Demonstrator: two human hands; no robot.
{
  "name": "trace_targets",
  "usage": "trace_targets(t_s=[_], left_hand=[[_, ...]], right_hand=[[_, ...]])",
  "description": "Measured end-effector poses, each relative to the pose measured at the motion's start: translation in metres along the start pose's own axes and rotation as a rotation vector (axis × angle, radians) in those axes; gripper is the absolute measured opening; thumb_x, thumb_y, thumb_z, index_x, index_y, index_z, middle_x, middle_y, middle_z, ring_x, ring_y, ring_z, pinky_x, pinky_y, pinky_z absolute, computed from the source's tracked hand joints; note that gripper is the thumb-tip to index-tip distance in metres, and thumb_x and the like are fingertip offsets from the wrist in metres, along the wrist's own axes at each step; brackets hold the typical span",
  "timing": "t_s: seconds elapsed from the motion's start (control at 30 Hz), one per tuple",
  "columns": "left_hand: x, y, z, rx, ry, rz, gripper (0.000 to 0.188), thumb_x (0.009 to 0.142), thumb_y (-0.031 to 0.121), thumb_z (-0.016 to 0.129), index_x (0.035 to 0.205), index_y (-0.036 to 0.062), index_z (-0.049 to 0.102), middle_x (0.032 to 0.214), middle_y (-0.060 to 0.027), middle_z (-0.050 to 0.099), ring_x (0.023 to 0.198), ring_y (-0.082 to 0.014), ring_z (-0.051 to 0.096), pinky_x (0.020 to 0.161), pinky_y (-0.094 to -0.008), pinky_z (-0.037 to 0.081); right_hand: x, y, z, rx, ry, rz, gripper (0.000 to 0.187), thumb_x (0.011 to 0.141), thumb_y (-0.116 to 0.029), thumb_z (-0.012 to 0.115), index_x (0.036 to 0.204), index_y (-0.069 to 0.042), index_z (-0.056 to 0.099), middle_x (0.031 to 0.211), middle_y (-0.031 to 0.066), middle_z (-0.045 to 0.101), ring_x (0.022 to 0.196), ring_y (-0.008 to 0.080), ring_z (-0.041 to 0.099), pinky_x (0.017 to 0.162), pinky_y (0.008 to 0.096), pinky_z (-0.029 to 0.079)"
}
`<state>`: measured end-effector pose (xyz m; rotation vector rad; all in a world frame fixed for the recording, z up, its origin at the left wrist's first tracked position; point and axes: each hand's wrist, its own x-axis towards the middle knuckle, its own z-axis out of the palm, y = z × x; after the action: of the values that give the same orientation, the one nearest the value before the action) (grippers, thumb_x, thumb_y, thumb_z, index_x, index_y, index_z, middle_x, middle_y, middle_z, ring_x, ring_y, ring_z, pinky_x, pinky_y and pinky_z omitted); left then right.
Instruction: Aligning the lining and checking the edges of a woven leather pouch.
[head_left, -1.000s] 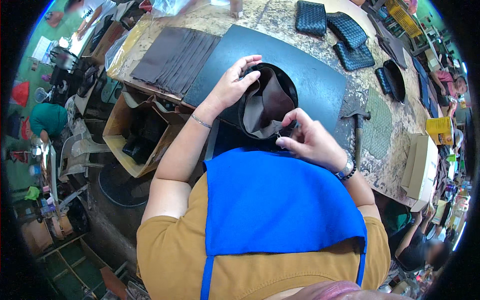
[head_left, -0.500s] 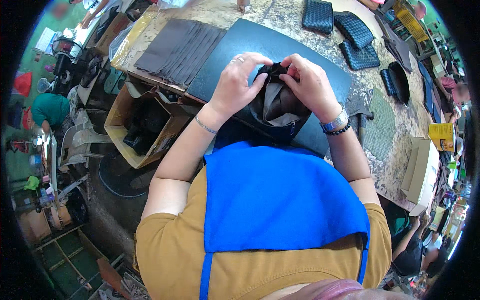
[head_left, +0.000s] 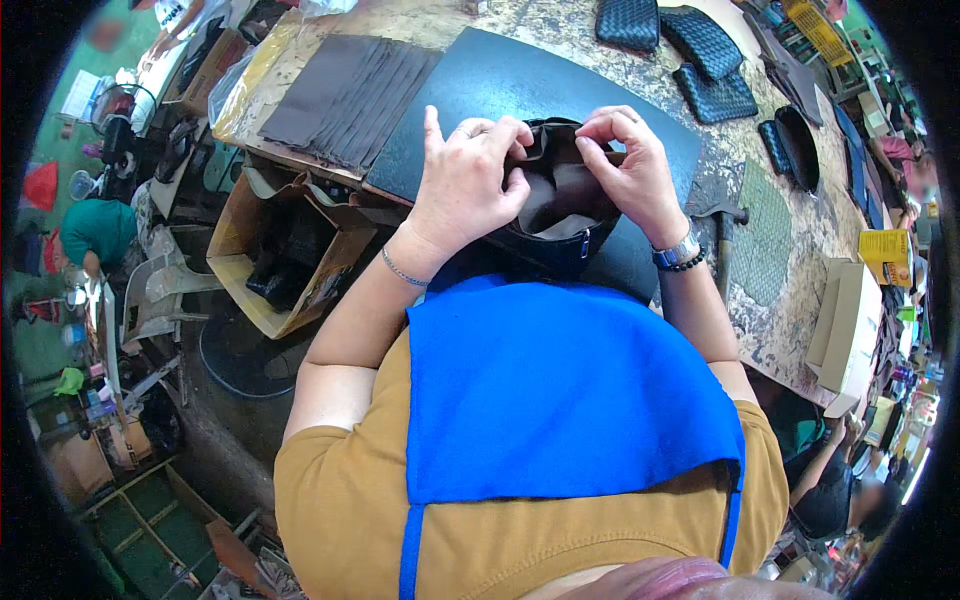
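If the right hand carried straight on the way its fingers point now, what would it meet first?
The right hand points leftward across the dark leather pouch, so it would probably meet the left hand gripping the opposite rim, though depth is unclear.

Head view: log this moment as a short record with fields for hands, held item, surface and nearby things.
left hand: pinching the pouch's rim, index finger raised
right hand: pinching the opposite rim
held item: dark pouch with brown lining, mouth held open
surface: dark mat on a worn workbench
nearby: stack of brown strips to the left, woven wallets at the far edge, hammer to the right
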<state>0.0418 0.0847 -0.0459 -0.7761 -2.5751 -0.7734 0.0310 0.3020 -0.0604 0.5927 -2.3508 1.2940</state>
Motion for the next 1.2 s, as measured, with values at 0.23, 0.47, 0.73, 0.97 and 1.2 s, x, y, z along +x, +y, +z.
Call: trace_targets(t_s=[0.23,0.47,0.73,0.97,1.2], left_hand=[[-0.007,-0.005,0.005,-0.039,-0.038,-0.062,0.021,0.077,0.008,0.059,0.096,0.0155,0.063,0.08,0.0046,0.063,0.092,-0.0184,0.061,0.103,-0.0752,0.014],[-0.007,-0.006,0.011,-0.031,0.029,-0.056,0.017,0.083,0.031,0.071,0.089,0.016,0.068,0.075,0.005,0.061,0.087,-0.017,0.06,0.102,-0.0762,0.012],[-0.011,-0.017,0.016,-0.065,0.151,0.003,0.012,0.081,0.028,0.074,0.079,0.017,0.07,0.075,0.0044,0.06,0.085,-0.0183,0.059,0.103,-0.0714,0.015],[-0.005,-0.027,0.017,-0.293,0.094,0.053,0.011,0.076,0.016,0.076,0.075,0.0073,0.069,0.105,-0.0118,0.067,0.097,-0.0255,0.063,0.095,-0.0388,0.044],[-0.004,-0.032,0.02,-0.621,-0.136,-0.304,0.014,0.079,0.012,0.074,0.08,-0.0004,0.068,0.095,-0.012,0.071,0.09,-0.0174,0.066,0.083,-0.0304,0.05]], right_hand=[[-0.004,-0.006,0.001,0.046,-0.08,0.143,0.016,0.084,-0.01,0.071,0.098,-0.005,0.067,0.086,0.0049,0.067,0.075,0.0131,0.063,0.068,0.0278,0.052],[-0.001,-0.009,-0.002,-0.057,-0.142,0.007,0.016,0.083,-0.014,0.072,0.098,-0.007,0.071,0.079,0.0062,0.063,0.069,0.0164,0.061,0.063,0.0281,0.049],[0.002,-0.01,-0.006,-0.051,-0.225,0.106,0.011,0.084,-0.015,0.07,0.085,-0.004,0.067,0.076,0.0074,0.057,0.069,0.0198,0.058,0.063,0.0311,0.047],[0.009,-0.018,-0.002,-0.365,-0.238,-0.074,0.015,0.079,-0.019,0.07,0.078,-0.006,0.063,0.089,0.0081,0.062,0.091,0.0286,0.059,0.082,0.0375,0.048],[0.02,-0.001,0.007,-0.193,-0.335,-0.032,0.014,0.077,-0.016,0.068,0.073,-0.003,0.063,0.102,0.013,0.069,0.09,0.0293,0.065,0.081,0.0353,0.051]])
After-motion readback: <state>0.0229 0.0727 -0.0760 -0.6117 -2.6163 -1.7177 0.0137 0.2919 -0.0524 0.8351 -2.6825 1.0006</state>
